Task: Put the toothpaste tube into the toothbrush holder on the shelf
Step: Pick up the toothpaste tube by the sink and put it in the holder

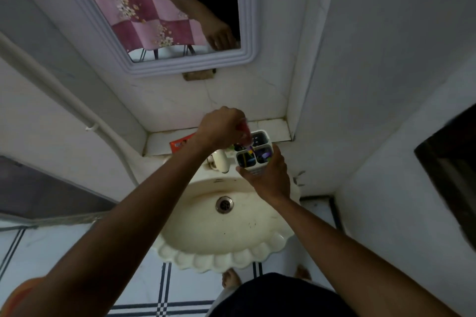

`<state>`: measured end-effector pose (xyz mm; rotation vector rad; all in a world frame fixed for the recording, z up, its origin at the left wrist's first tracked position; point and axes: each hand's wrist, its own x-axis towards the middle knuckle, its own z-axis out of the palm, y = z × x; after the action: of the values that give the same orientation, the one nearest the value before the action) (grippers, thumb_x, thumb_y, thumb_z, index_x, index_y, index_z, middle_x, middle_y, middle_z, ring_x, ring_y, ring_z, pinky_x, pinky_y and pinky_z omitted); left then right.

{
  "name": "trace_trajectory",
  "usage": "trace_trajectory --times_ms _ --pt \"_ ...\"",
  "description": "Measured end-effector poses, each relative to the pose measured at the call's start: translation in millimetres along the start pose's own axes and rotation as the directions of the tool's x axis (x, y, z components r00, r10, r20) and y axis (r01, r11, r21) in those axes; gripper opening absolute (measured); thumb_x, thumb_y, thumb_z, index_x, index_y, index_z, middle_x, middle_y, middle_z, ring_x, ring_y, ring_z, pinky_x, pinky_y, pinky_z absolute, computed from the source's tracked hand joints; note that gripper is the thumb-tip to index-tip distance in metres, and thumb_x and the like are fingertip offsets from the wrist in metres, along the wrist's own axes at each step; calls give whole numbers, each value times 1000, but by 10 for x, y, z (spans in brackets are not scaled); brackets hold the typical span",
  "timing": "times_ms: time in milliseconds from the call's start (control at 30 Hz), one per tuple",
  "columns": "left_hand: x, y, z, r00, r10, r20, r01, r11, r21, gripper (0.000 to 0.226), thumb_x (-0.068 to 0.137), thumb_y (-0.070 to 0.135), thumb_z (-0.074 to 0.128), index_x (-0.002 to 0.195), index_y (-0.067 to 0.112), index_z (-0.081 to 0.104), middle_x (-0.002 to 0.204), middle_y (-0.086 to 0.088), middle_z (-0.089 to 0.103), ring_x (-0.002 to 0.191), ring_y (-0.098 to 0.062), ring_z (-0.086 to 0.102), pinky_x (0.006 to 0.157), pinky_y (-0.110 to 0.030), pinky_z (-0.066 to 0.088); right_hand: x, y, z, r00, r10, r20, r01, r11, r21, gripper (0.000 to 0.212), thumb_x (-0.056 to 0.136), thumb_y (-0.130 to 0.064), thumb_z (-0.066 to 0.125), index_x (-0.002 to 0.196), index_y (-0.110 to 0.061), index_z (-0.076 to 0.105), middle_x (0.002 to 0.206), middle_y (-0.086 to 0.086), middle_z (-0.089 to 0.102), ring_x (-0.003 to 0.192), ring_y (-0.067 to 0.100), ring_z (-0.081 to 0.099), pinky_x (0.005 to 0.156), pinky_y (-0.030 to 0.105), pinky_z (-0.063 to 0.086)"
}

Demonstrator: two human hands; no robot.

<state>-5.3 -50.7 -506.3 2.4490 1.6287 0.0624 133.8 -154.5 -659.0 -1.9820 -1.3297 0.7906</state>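
My left hand (219, 128) is closed around the red tube (244, 132), its lower end dipping into the white holder (255, 152). My right hand (268, 177) grips the holder from the near side, just off the shelf (273, 127), above the sink (226, 226).

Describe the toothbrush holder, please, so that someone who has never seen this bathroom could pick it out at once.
Start at the cream scalloped sink and look just past its white tap to the tiled shelf under the mirror. The toothbrush holder is the white tub there, steadied by the right hand. Unlike the flat orange packet to its left, it is upright and split into open compartments.
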Motion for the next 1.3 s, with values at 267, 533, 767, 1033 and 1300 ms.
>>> trace_trajectory --times_ms 267,533,767,1033,1300 --pt "52 -96 202 989 -13 -150 -43 930 -365 8 91 11 75 99 8 76 93 -5 77 81 -23 72 79 -45 61 5 6 -18 1000 -8 3 9 1000 -17 132 65 -85 85 166 -24 25 154 4 53 138 29 56 101 51 59" --pt "108 -46 286 964 -102 -244 -65 803 -593 21 99 27 76 115 13 73 102 1 78 76 -7 77 74 -30 64 -24 -25 1 1000 -1 -2 0 1000 -28 133 65 -90 80 166 -26 22 155 5 51 138 30 56 100 52 59" --pt "140 -279 293 965 -150 -216 54 916 -397 46 102 60 57 127 25 72 130 11 74 88 -4 73 87 -37 59 -35 -38 3 1000 15 -5 -15 999 -32 134 66 -92 78 167 -26 21 156 4 51 138 30 56 103 50 58" --pt "-40 -1502 801 913 -407 -9 375 850 -370 27 97 39 63 112 20 76 116 -7 76 105 -31 73 86 -37 56 -76 -21 64 999 31 -43 -30 999 20 133 65 -92 81 169 -35 21 157 -1 52 138 27 58 106 52 57" --pt "72 -2012 1247 920 -378 103 390 910 -144 41 104 30 52 143 17 57 136 -16 64 122 -39 59 99 -51 52 -97 -52 84 997 42 -66 -38 998 58 130 63 -89 86 167 -41 24 158 -10 52 142 21 55 105 48 58"
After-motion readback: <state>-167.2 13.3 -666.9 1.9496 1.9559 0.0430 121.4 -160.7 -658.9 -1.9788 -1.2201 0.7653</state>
